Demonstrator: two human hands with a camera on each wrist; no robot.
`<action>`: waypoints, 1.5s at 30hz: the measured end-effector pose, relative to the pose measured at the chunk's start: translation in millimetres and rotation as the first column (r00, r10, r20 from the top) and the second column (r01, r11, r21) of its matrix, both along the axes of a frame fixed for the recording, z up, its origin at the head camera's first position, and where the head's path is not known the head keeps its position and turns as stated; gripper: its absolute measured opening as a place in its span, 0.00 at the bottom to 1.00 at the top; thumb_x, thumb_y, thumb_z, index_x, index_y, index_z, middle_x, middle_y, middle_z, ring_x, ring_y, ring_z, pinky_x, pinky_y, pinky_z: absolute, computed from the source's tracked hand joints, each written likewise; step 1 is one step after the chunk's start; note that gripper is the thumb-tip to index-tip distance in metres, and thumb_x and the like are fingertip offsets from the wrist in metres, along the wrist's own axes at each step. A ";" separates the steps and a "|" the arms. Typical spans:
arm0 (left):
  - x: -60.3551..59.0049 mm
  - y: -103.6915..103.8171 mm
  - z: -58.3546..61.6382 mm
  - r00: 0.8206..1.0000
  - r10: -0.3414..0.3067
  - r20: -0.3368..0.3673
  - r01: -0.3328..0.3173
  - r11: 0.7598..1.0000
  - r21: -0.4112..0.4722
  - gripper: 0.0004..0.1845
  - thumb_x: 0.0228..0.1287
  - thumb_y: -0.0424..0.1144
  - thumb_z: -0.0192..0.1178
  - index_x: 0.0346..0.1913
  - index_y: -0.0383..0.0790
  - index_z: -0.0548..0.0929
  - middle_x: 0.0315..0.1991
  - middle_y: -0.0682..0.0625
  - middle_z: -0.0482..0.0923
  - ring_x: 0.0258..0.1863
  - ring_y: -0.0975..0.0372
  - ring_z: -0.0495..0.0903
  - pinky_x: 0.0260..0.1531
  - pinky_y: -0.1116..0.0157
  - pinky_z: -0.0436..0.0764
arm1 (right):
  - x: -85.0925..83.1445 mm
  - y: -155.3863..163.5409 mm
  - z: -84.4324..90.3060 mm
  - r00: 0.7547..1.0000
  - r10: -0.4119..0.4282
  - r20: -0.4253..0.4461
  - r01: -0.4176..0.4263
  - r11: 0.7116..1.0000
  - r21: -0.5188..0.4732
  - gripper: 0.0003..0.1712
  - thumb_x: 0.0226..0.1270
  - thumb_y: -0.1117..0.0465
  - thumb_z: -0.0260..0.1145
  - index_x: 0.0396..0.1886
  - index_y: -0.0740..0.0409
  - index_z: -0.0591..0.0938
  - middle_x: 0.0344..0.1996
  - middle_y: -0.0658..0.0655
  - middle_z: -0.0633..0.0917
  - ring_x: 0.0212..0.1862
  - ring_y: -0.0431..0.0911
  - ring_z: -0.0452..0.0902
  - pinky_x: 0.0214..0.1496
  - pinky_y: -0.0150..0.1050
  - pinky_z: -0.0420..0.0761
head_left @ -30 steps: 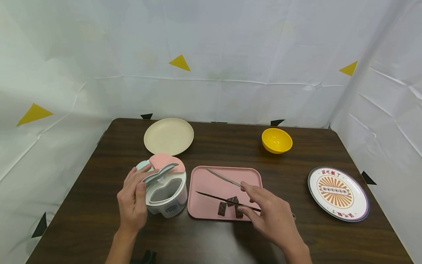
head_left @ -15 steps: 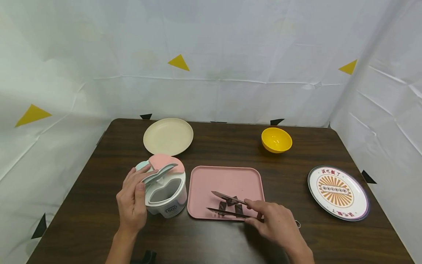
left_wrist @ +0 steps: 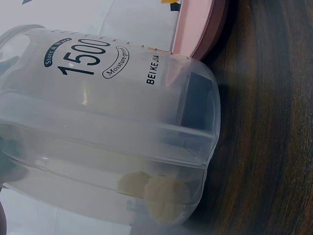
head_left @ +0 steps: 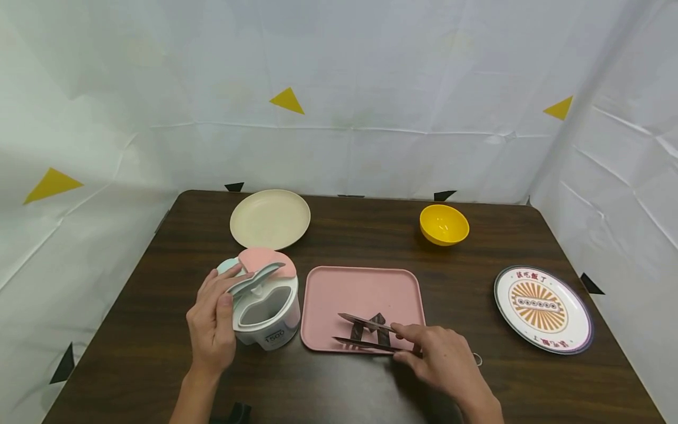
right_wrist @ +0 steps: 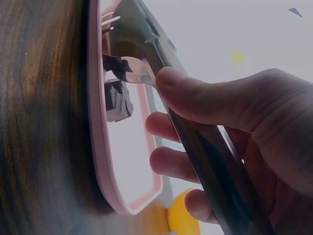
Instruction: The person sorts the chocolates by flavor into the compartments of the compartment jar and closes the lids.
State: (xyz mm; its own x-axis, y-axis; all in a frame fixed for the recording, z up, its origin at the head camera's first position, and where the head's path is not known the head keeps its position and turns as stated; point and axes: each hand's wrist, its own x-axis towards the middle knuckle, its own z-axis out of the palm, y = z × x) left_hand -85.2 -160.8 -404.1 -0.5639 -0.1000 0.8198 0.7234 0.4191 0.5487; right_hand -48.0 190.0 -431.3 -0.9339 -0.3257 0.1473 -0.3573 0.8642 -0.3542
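In the head view, my left hand [head_left: 210, 325] holds up a pale blue flap lid [head_left: 256, 280] of a white storage container [head_left: 266, 318], whose front compartment stands uncovered. Beige lumps [left_wrist: 164, 196] show through its translucent wall in the left wrist view. My right hand [head_left: 444, 356] grips metal tongs [head_left: 371, 323], thumb on one arm and fingers on the other. The tongs' parted tips are low over a pink tray [head_left: 362, 285], around small dark brown chocolate-like pieces [head_left: 383, 337]. In the right wrist view, one dark block [right_wrist: 117, 100] lies by the tray's rim; the tongs partly cover the others.
A cream plate [head_left: 270, 219] lies behind the container. At the back right sits a yellow bowl [head_left: 444, 225], with a patterned white plate [head_left: 544, 310] near the table's right side. White sheeting [head_left: 349, 88] surrounds the dark wooden table [head_left: 477, 271].
My right hand has lowered the tongs toward the front of the tray, and their arms have drawn closer together. The dark pieces have shifted slightly. My left hand keeps its place.
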 end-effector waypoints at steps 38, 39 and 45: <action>-0.3 0.2 0.2 1.000 -0.001 0.009 0.001 1.000 0.002 0.15 0.68 0.25 0.45 0.41 0.23 0.83 0.38 0.33 0.83 0.53 0.44 0.80 0.66 0.52 0.61 | -1.0 -31.2 43.3 0.915 0.070 -0.396 -0.198 0.935 -0.293 0.29 0.52 0.59 0.77 0.57 0.46 0.84 0.44 0.43 0.88 0.31 0.34 0.83 0.29 0.29 0.78; -0.4 0.2 0.2 1.000 0.000 0.009 0.000 1.000 0.002 0.15 0.68 0.25 0.45 0.41 0.23 0.84 0.38 0.33 0.83 0.53 0.44 0.80 0.66 0.52 0.61 | -1.3 -35.9 45.2 0.914 0.077 -0.399 -0.213 0.927 -0.309 0.29 0.52 0.60 0.77 0.57 0.47 0.84 0.44 0.44 0.87 0.32 0.34 0.83 0.30 0.28 0.78; -1.0 0.5 0.4 1.000 -0.001 -0.005 0.001 1.000 0.001 0.15 0.68 0.25 0.45 0.41 0.23 0.84 0.38 0.33 0.84 0.52 0.44 0.81 0.65 0.52 0.62 | -3.1 -62.0 51.7 0.890 0.116 -0.440 -0.288 0.892 -0.348 0.27 0.53 0.60 0.77 0.56 0.49 0.85 0.42 0.44 0.87 0.26 0.32 0.75 0.27 0.23 0.72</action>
